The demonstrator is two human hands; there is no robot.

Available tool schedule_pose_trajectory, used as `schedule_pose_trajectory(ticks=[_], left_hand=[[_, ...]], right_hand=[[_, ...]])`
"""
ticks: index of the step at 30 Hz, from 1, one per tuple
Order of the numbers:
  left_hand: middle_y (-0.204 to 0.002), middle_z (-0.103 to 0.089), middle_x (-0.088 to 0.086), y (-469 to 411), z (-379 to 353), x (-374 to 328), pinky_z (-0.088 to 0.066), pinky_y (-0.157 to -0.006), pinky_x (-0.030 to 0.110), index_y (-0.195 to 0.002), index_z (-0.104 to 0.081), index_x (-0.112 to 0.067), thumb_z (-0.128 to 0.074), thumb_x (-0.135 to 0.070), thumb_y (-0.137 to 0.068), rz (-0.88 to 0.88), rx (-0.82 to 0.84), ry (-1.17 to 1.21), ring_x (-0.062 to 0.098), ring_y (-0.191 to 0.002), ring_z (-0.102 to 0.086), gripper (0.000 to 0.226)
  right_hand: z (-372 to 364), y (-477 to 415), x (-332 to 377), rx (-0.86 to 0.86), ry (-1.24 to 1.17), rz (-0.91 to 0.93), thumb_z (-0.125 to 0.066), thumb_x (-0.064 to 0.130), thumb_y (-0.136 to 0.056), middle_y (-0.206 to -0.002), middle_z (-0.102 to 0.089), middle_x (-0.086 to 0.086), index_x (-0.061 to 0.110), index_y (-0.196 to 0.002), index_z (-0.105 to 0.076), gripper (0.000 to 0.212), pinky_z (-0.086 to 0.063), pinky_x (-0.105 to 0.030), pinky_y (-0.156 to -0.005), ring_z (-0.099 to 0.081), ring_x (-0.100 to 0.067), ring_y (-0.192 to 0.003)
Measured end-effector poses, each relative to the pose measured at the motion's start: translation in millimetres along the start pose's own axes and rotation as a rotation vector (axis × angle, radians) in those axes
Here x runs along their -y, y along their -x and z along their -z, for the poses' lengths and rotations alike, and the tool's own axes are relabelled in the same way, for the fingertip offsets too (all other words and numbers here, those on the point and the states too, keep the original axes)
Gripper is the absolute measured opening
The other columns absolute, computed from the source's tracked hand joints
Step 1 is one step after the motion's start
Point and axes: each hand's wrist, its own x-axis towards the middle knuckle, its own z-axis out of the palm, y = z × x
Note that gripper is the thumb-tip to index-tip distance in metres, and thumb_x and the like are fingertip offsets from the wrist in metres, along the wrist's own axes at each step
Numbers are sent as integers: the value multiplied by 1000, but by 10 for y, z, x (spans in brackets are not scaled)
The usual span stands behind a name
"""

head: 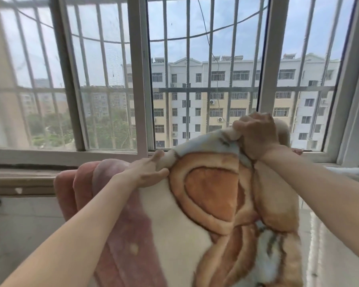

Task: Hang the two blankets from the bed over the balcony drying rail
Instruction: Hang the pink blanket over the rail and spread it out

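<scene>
Cream blanket (211, 195) — top bunched in the fisted right hand (257, 134), edge pinched by the left hand (148, 172). Pink blanket (81, 187) hangs alongside — barred window (141, 79) behind.

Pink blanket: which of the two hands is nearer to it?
Left. The left hand pinches the edge of the patterned blanket right beside the pink blanket; the right hand grips the same patterned blanket higher up, farther to the right.

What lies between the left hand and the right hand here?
Head view: the patterned blanket, its top edge running from left hand to right hand.
</scene>
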Motion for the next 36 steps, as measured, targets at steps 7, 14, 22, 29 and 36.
schedule_pose_trajectory(ticks=[7, 14, 22, 29, 36], left_hand=[[-131, -52, 12, -199, -107, -199, -40, -96, 38, -119, -49, -17, -38, -41, -89, -11, 126, -36, 28, -119, -49, 40], [-109, -54, 3, -201, -115, -46, -39, -82, 33, -116, -38, -19, -46, -43, -88, -21, 80, 23, 27, -107, -54, 38], [-152, -7, -6, 265, -74, 409, 5, -108, 63, -140, -9, -45, -73, -66, -52, -32, 14, -254, 17, -142, 0, 111], [-152, 7, 9, 344, -263, 565, -6, -104, 72, -143, 22, -33, -68, -48, -74, 257, -64, -471, 33, -141, 2, 115], [-106, -61, 1, 230, 31, 515, -39, -74, 33, -112, -48, -25, -51, -10, -84, 94, -356, -402, 25, -100, -58, 32]], right_hand=[[-241, 130, 610, 570, -611, 56, -41, 50, -94, -102, -66, -5, 17, -103, -62, 40, -47, -37, -84, -59, -24, -96], [-242, 323, 959, 416, -538, 363, -66, 63, -67, -114, -63, 3, 29, -122, -46, 68, -47, -33, -83, -59, -21, -104], [-295, 265, 1040, 326, -558, 360, -64, 45, -76, -106, -67, 2, 30, -115, -54, 43, -37, -26, -71, -60, -23, -100], [-330, 254, 990, 352, -620, 311, -67, 42, -74, -100, -67, 5, 34, -109, -57, 38, -43, -28, -74, -61, -21, -95], [-345, 269, 898, 368, -674, 249, -70, 40, -73, -102, -68, 6, 32, -113, -59, 42, -47, -30, -79, -61, -17, -95]])
